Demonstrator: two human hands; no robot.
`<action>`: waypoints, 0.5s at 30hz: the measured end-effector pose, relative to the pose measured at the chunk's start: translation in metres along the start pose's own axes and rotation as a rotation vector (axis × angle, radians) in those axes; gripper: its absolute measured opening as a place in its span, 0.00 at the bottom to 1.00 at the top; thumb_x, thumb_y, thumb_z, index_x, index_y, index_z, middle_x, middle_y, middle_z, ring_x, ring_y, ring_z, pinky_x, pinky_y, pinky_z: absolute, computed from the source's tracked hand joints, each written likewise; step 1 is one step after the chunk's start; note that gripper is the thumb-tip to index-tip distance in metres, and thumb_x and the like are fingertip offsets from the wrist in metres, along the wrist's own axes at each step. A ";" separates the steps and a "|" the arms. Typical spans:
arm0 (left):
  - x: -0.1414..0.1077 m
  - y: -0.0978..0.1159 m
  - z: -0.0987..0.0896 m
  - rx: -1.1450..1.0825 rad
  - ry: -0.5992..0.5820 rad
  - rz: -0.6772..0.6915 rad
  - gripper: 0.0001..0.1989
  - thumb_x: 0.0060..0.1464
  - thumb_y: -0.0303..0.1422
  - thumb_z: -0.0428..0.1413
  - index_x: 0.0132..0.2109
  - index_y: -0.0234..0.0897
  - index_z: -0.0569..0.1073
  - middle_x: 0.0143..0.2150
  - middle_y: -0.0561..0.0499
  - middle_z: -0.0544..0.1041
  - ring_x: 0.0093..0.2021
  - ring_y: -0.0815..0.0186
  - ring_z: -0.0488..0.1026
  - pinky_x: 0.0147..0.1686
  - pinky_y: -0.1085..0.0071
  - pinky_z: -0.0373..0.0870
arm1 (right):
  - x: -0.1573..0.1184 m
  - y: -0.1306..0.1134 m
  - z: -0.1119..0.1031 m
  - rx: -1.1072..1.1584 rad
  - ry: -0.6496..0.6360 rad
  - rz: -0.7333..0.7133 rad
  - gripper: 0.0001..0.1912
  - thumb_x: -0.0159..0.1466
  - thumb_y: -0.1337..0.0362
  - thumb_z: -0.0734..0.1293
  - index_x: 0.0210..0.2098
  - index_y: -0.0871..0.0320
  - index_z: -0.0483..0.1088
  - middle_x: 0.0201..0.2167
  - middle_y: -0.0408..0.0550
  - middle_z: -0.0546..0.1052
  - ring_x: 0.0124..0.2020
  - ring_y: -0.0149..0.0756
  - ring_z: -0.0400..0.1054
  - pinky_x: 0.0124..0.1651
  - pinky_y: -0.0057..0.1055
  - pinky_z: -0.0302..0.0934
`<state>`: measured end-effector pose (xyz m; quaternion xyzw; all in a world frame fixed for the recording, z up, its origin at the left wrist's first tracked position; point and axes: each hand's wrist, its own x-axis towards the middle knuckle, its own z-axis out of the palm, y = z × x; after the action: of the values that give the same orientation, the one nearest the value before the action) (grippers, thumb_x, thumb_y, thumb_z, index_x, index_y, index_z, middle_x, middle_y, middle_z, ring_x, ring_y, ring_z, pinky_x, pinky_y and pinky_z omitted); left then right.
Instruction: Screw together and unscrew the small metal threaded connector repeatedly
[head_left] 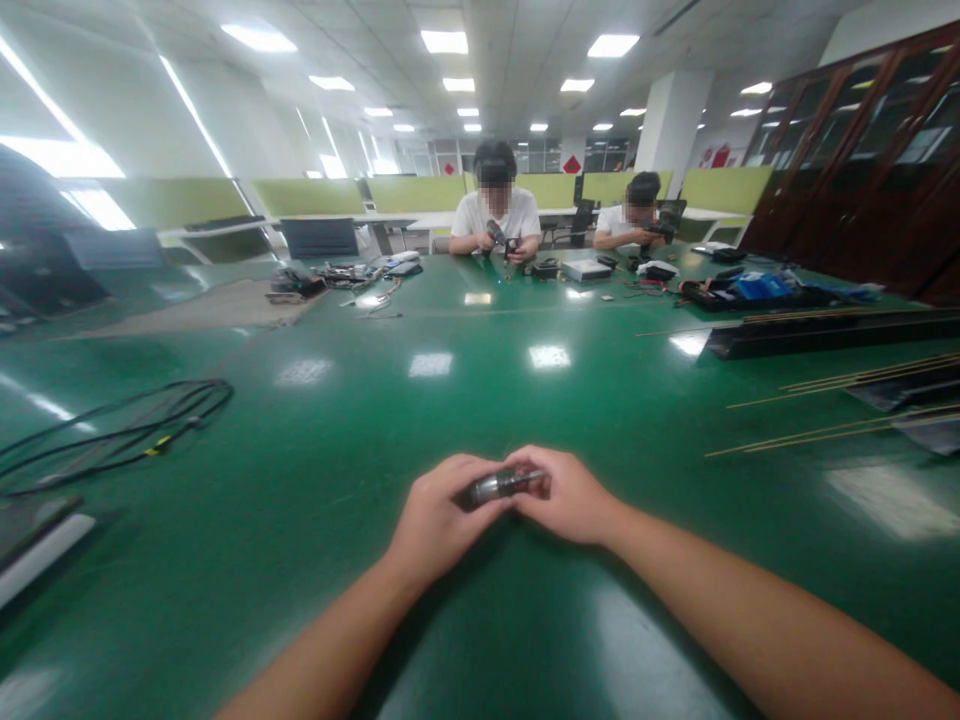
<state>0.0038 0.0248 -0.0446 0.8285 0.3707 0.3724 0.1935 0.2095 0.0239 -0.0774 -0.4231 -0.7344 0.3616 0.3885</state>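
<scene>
Both of my hands meet over the green table (pixel 360 420) around a short dark-and-silver cylinder (pixel 495 487) that looks like a drill chuck. My left hand (pixel 442 510) is closed round its left end, with the thumb in front and the fingers behind. At the other end, a thin metal piece like a bit (pixel 531 477) runs into my right hand (pixel 566 495), whose thumb and fingers pinch around it. My fingers hide much of the tool, and whether more of it lies beneath the left palm cannot be seen.
Black cables (pixel 150 430) lie coiled at left. Thin brass-coloured rods (pixel 810 430) and a long black channel (pixel 825 330) lie at right. Across the table, two people (pixel 495 215) handle drill-like tools, among a white box (pixel 587 270) and a blue bag (pixel 761 285).
</scene>
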 end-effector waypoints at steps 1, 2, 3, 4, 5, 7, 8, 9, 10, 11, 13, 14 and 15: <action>0.000 0.000 0.000 0.000 0.001 -0.003 0.12 0.54 0.34 0.65 0.46 0.44 0.78 0.42 0.53 0.80 0.41 0.67 0.76 0.42 0.73 0.70 | 0.000 0.000 0.000 0.002 0.003 -0.004 0.16 0.58 0.70 0.69 0.46 0.55 0.72 0.34 0.42 0.77 0.28 0.30 0.67 0.32 0.26 0.60; 0.000 0.000 0.000 -0.001 0.004 -0.006 0.11 0.53 0.33 0.65 0.45 0.44 0.78 0.41 0.53 0.80 0.41 0.67 0.75 0.42 0.73 0.70 | 0.000 0.000 0.000 0.004 0.006 -0.007 0.16 0.58 0.70 0.69 0.45 0.55 0.72 0.34 0.42 0.77 0.28 0.30 0.67 0.32 0.26 0.61; 0.000 0.000 0.000 0.000 0.008 -0.009 0.11 0.53 0.33 0.65 0.45 0.44 0.78 0.41 0.54 0.79 0.40 0.67 0.75 0.42 0.74 0.69 | 0.000 0.000 -0.001 0.007 0.009 -0.009 0.15 0.58 0.71 0.68 0.45 0.55 0.71 0.35 0.42 0.77 0.29 0.30 0.68 0.32 0.26 0.61; 0.000 -0.001 0.001 0.000 0.013 -0.010 0.11 0.53 0.33 0.65 0.45 0.44 0.77 0.41 0.54 0.79 0.40 0.68 0.75 0.41 0.74 0.69 | 0.000 0.001 -0.001 0.011 0.011 -0.012 0.15 0.58 0.71 0.68 0.45 0.55 0.71 0.35 0.43 0.77 0.29 0.30 0.68 0.32 0.26 0.61; 0.000 -0.001 0.001 0.002 0.018 -0.012 0.11 0.52 0.32 0.65 0.44 0.43 0.77 0.41 0.54 0.79 0.40 0.67 0.75 0.41 0.74 0.69 | 0.000 0.001 -0.001 0.014 0.014 -0.014 0.15 0.57 0.72 0.68 0.45 0.56 0.71 0.35 0.43 0.77 0.29 0.30 0.68 0.32 0.26 0.62; -0.001 -0.002 0.002 0.007 0.026 -0.011 0.12 0.52 0.32 0.65 0.45 0.42 0.77 0.41 0.53 0.79 0.41 0.67 0.75 0.42 0.73 0.69 | 0.000 0.002 0.000 0.018 0.016 -0.014 0.16 0.57 0.72 0.68 0.45 0.55 0.71 0.36 0.43 0.77 0.29 0.31 0.69 0.33 0.26 0.62; -0.001 -0.003 0.002 0.009 0.030 -0.011 0.13 0.52 0.32 0.65 0.46 0.42 0.77 0.41 0.53 0.79 0.41 0.67 0.75 0.42 0.73 0.70 | 0.000 0.002 0.000 0.018 0.019 -0.015 0.16 0.57 0.72 0.68 0.45 0.55 0.71 0.36 0.43 0.77 0.30 0.31 0.69 0.33 0.26 0.62; -0.001 -0.003 0.002 0.011 0.031 -0.011 0.14 0.52 0.32 0.65 0.46 0.42 0.76 0.42 0.53 0.79 0.41 0.67 0.75 0.42 0.73 0.70 | 0.000 0.002 0.000 0.018 0.020 -0.016 0.17 0.57 0.73 0.68 0.45 0.55 0.71 0.37 0.43 0.77 0.30 0.31 0.69 0.34 0.26 0.63; -0.001 -0.004 0.002 0.012 0.031 -0.012 0.14 0.52 0.32 0.65 0.47 0.42 0.76 0.42 0.53 0.79 0.41 0.66 0.76 0.42 0.73 0.70 | 0.000 0.002 0.000 0.017 0.020 -0.018 0.17 0.56 0.73 0.68 0.45 0.55 0.71 0.37 0.43 0.77 0.31 0.32 0.70 0.34 0.27 0.63; -0.001 -0.004 0.003 0.013 0.029 -0.014 0.14 0.52 0.31 0.65 0.47 0.42 0.76 0.42 0.52 0.79 0.41 0.66 0.76 0.43 0.73 0.70 | 0.000 0.003 0.000 0.017 0.022 -0.020 0.17 0.56 0.73 0.68 0.45 0.55 0.71 0.37 0.43 0.77 0.31 0.32 0.70 0.35 0.27 0.63; -0.001 -0.004 0.003 0.012 0.024 -0.012 0.15 0.52 0.31 0.65 0.47 0.42 0.76 0.42 0.52 0.79 0.42 0.66 0.76 0.43 0.72 0.70 | 0.000 0.003 0.001 0.018 0.026 -0.024 0.17 0.56 0.73 0.69 0.45 0.54 0.71 0.37 0.43 0.77 0.32 0.32 0.70 0.35 0.27 0.64; -0.001 -0.004 0.003 0.011 0.022 -0.008 0.15 0.51 0.31 0.65 0.47 0.42 0.76 0.43 0.52 0.79 0.42 0.66 0.76 0.43 0.72 0.70 | 0.000 0.003 0.001 0.019 0.028 -0.026 0.18 0.56 0.73 0.69 0.45 0.54 0.71 0.37 0.43 0.77 0.32 0.32 0.70 0.35 0.27 0.64; -0.001 -0.004 0.003 0.010 0.022 -0.005 0.15 0.51 0.31 0.65 0.47 0.41 0.76 0.43 0.52 0.79 0.42 0.65 0.76 0.43 0.72 0.70 | -0.001 0.003 0.001 0.020 0.029 -0.028 0.17 0.56 0.73 0.69 0.45 0.54 0.71 0.37 0.43 0.77 0.32 0.32 0.70 0.35 0.27 0.63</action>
<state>0.0039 0.0268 -0.0497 0.8243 0.3768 0.3793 0.1861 0.2098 0.0243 -0.0804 -0.4140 -0.7308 0.3572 0.4085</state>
